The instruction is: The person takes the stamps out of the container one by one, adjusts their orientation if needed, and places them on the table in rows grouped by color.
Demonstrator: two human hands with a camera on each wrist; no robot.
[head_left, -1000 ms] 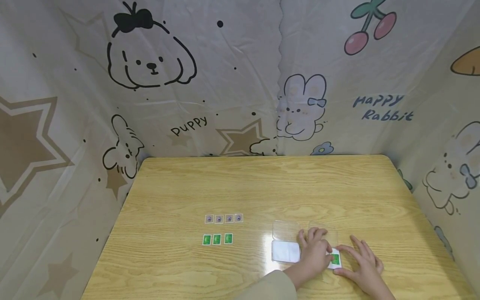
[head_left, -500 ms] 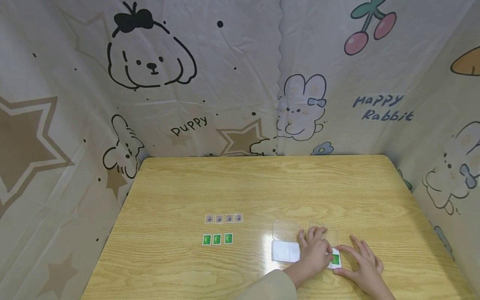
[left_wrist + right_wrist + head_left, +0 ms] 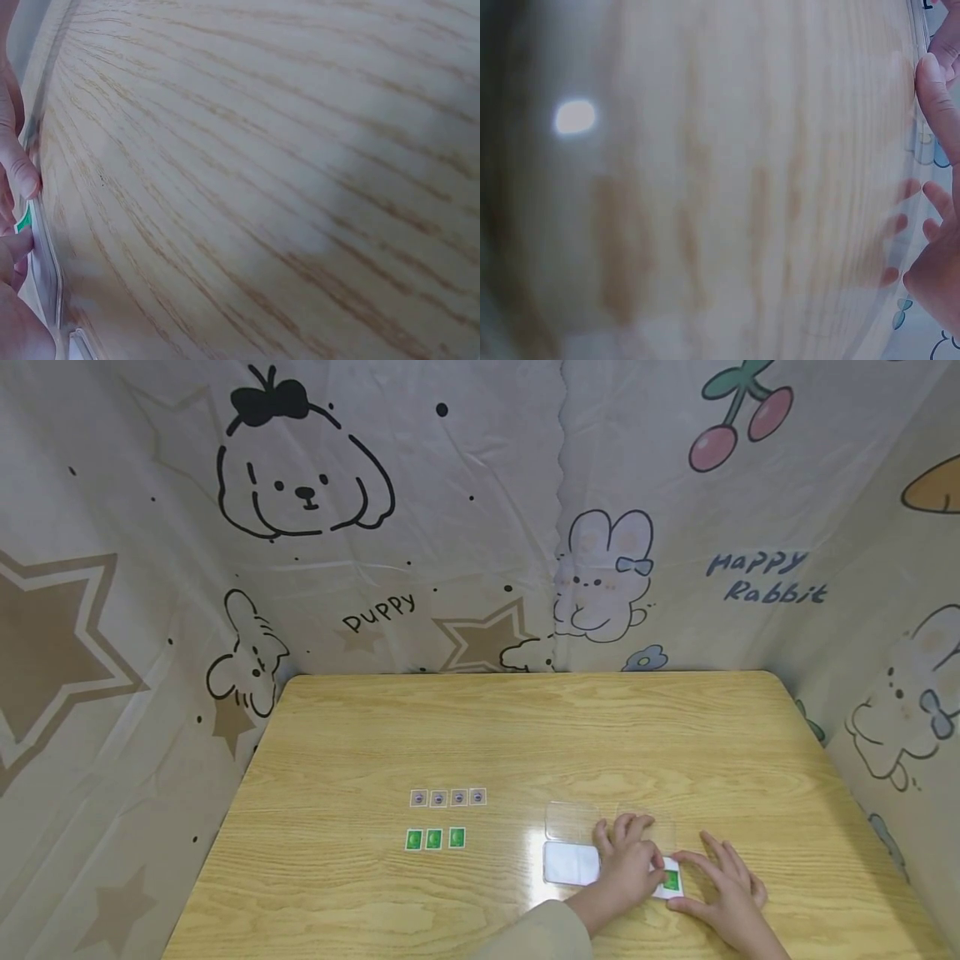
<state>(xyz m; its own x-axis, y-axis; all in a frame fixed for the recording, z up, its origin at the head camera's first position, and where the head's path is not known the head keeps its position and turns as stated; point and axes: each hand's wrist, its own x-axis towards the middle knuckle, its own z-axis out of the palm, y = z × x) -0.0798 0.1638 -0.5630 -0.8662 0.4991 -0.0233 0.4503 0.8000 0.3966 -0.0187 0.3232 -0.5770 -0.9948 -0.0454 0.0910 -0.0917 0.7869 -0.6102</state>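
At the right front of the table in the head view, a small white-based clear case (image 3: 658, 891) lies under both hands. A green square sticker (image 3: 671, 881) sits at its right part. My left hand (image 3: 628, 867) comes over the case with bent fingers, thumb and forefinger pinching the sticker's left side; the left wrist view shows a fingertip against the green sticker (image 3: 25, 218). My right hand (image 3: 726, 893) holds the case's right end between thumb and forefinger, its other fingers spread. The left hand hides the left part of the case.
Left of the hands lies a second white-based case (image 3: 572, 864) with its clear lid (image 3: 572, 821) laid back. Another clear lid (image 3: 663, 831) extends behind the hands. Three green stickers (image 3: 434, 839) and a row of several purplish stickers (image 3: 448, 797) lie further left on the wooden table (image 3: 360, 735).
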